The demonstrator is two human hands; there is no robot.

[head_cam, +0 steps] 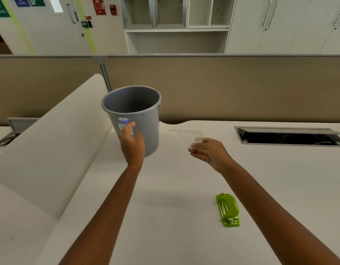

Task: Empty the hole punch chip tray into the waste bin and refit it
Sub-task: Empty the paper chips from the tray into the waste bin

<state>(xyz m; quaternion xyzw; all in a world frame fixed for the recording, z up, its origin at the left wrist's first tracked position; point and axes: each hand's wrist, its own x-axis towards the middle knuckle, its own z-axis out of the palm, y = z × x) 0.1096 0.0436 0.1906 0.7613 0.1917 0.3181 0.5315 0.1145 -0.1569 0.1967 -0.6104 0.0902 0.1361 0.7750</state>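
A grey plastic waste bin (138,111) stands on the white desk, tilted toward me, its mouth open. My left hand (131,143) rests against its near wall, fingers curled around the side. My right hand (208,153) pinches one corner of a clear, flat chip tray (185,135), held just above the desk to the right of the bin. The green hole punch (228,209) lies on the desk near my right forearm, apart from both hands.
A white curved divider (56,142) rises along the left of the desk (184,188). An open cable hatch (287,137) is sunk into the desk at the right. A beige partition (222,87) closes off the far edge.
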